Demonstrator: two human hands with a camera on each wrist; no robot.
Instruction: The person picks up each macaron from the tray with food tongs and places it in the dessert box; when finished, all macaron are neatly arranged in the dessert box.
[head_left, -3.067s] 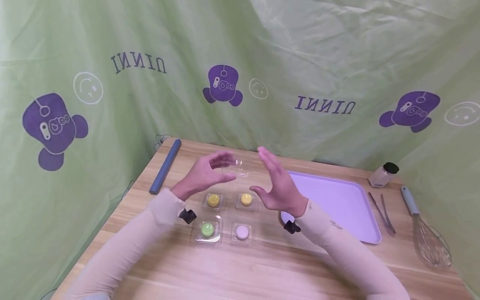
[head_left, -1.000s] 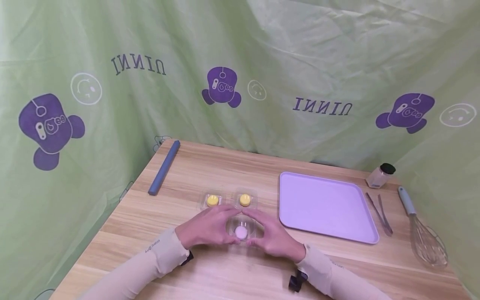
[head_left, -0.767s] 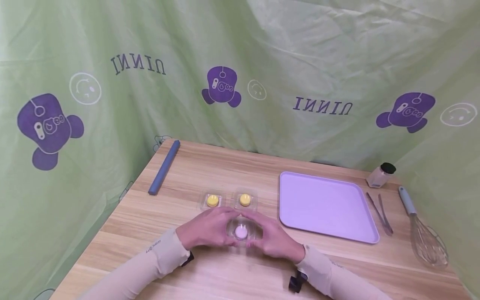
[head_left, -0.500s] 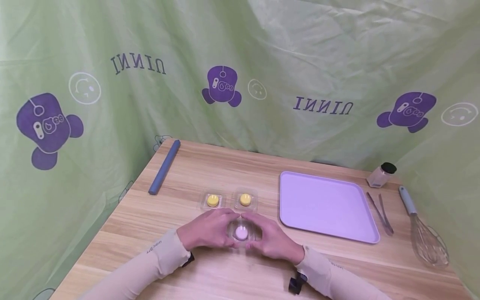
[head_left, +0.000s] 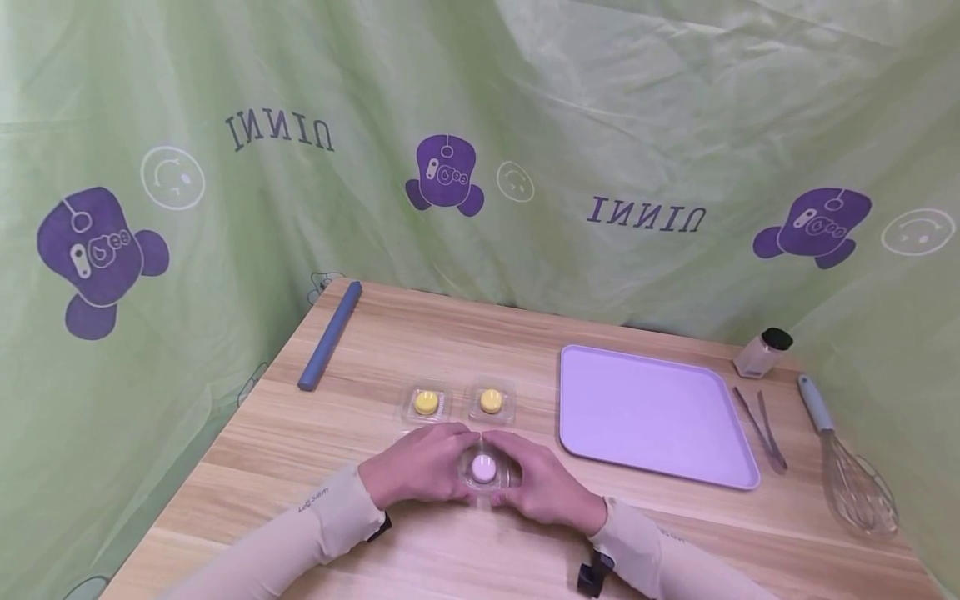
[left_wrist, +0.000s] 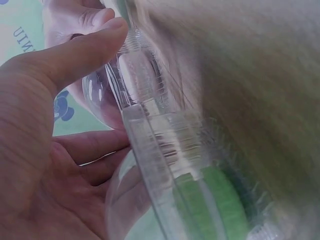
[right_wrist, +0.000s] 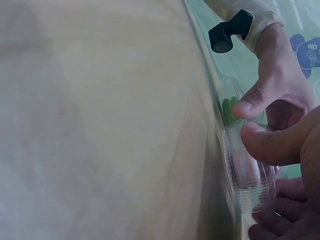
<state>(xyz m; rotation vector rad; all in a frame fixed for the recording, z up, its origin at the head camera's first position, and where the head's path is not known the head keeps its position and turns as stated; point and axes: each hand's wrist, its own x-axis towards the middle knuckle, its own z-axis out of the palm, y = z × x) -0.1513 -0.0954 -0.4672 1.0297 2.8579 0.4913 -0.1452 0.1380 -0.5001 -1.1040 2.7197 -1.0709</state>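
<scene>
A pink macaron point(head_left: 483, 468) sits in a small clear plastic box with a domed lid point(left_wrist: 97, 95). My left hand point(head_left: 420, 468) and my right hand point(head_left: 547, 485) grip that box from either side, thumbs at its near edge and fingers curled round the far side. The fingertips of both hands nearly meet behind it. In the left wrist view, a green macaron point(left_wrist: 215, 205) in another clear domed box lies beside the left palm; the left hand hides most of it from the head view. Two yellow macarons, left point(head_left: 427, 402) and right point(head_left: 491, 401), stand boxed just beyond the hands.
A purple tray point(head_left: 656, 417) lies to the right on the wooden table point(head_left: 420, 558). Past it are a black-lidded jar point(head_left: 762, 353), tongs point(head_left: 761, 429) and a whisk point(head_left: 851, 458). A blue bar point(head_left: 330, 335) lies at the left edge. A green curtain point(head_left: 360, 75) closes the back.
Both hands have come down from the air, where a clear domed piece showed between them, to the pink macaron's box. Over the last second they have shifted only slightly, staying around it.
</scene>
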